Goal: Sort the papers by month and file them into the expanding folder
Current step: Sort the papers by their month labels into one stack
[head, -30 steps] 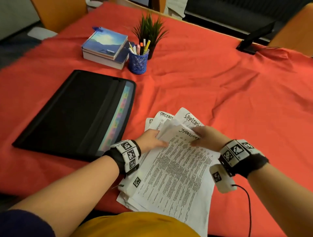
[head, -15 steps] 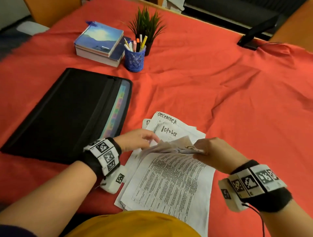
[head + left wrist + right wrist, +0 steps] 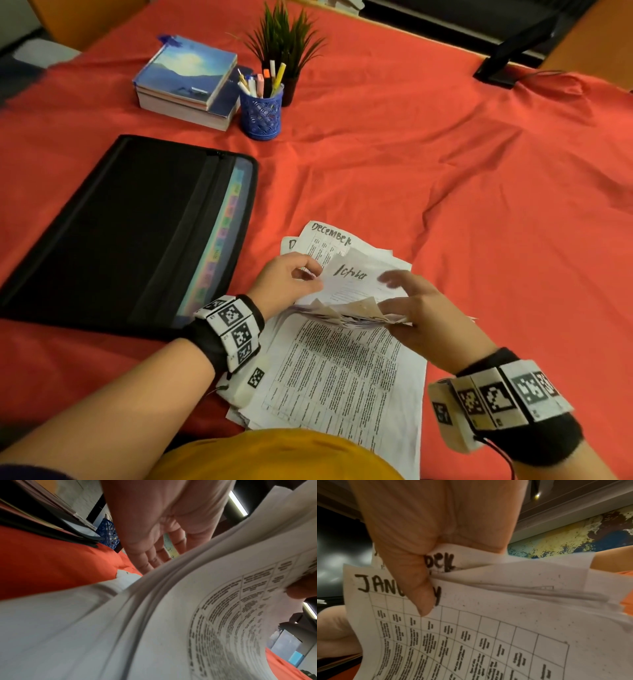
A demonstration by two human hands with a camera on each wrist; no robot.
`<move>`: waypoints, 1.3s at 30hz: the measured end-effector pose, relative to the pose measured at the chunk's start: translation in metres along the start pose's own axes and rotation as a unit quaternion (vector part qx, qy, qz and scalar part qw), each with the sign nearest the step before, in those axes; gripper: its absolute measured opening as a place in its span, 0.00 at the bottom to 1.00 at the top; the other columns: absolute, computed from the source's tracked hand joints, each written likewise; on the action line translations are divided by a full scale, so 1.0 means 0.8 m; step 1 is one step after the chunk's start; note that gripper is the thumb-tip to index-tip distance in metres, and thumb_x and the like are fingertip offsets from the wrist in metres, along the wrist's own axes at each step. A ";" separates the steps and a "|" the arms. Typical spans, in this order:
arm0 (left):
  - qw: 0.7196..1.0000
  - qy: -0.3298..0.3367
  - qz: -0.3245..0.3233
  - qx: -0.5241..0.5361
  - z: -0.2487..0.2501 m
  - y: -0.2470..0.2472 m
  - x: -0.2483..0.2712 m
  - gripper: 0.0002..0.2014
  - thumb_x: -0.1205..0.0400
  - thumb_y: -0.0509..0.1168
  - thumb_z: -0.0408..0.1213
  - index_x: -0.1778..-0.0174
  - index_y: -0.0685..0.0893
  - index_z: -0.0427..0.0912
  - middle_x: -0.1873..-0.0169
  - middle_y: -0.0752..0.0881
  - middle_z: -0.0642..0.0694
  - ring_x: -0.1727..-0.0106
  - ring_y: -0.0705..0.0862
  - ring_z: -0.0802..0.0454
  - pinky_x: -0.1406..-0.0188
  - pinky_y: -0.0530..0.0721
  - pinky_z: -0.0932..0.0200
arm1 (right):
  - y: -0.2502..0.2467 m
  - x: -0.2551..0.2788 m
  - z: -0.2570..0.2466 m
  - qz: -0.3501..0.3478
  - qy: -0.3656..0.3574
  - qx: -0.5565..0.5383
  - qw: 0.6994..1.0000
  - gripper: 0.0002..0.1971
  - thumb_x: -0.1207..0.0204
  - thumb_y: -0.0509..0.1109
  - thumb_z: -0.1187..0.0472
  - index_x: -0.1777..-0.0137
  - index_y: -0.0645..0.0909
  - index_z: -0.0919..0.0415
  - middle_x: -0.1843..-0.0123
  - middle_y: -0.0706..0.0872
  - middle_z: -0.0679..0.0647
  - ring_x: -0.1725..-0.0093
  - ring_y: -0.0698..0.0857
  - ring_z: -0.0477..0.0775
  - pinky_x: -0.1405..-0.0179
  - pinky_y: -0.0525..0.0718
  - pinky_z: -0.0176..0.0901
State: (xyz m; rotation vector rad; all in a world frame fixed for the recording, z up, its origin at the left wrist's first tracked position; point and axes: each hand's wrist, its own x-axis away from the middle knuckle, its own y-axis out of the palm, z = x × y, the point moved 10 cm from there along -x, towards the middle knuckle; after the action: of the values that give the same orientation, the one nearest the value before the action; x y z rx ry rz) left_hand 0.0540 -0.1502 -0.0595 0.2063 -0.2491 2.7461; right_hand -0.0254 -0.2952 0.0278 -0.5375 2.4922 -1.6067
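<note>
A: Still sorting. Our right hand (image 3: 423,320) pinches the lifted top sheets, thumb (image 3: 419,588) on the January page (image 3: 471,635). Left hand (image 3: 286,282) nips the October sheet (image 3: 352,277) corner.

B: We should peel one sheet at a time, read each header, keep the stack pinned.

A: Papers (image 3: 342,370) sit at the table's near edge, creased, handwritten months, printed grids. Folder (image 3: 130,226) lies flat just left, tabs showing, nothing visibly filed.
</note>
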 end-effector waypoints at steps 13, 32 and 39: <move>0.996 -0.026 -0.086 0.012 0.002 0.009 0.010 0.14 0.29 0.72 0.22 0.67 0.88 0.48 0.34 0.78 0.51 0.34 0.74 0.67 0.43 0.68 0.84 | 0.013 -0.017 0.018 -0.050 0.026 0.003 0.998 0.14 0.33 0.72 0.73 0.50 0.87 0.57 0.30 0.78 0.61 0.27 0.73 0.62 0.28 0.69 0.59; 0.995 -0.092 -0.025 -0.031 -0.019 0.021 -0.022 0.11 0.32 0.76 0.22 0.68 0.84 0.42 0.66 0.85 0.37 0.63 0.79 0.50 0.60 0.78 0.56 | -0.013 -0.004 0.013 -0.082 0.058 0.004 0.995 0.08 0.30 0.70 0.69 0.54 0.87 0.60 0.39 0.85 0.49 0.48 0.86 0.52 0.54 0.79 0.38; 0.996 -0.065 -0.054 -0.024 -0.012 0.022 -0.018 0.10 0.35 0.77 0.23 0.67 0.85 0.41 0.66 0.85 0.33 0.64 0.79 0.48 0.60 0.78 0.51 | -0.004 -0.006 0.015 -0.080 0.047 -0.008 0.996 0.10 0.31 0.70 0.73 0.55 0.87 0.60 0.37 0.83 0.49 0.46 0.86 0.51 0.50 0.82 0.43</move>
State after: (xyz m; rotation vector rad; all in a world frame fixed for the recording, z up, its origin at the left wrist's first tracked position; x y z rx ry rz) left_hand 0.0598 -0.1697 -0.0741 0.3761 -0.3279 2.6209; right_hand -0.0171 -0.3048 0.0256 -0.6943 2.5903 -1.7075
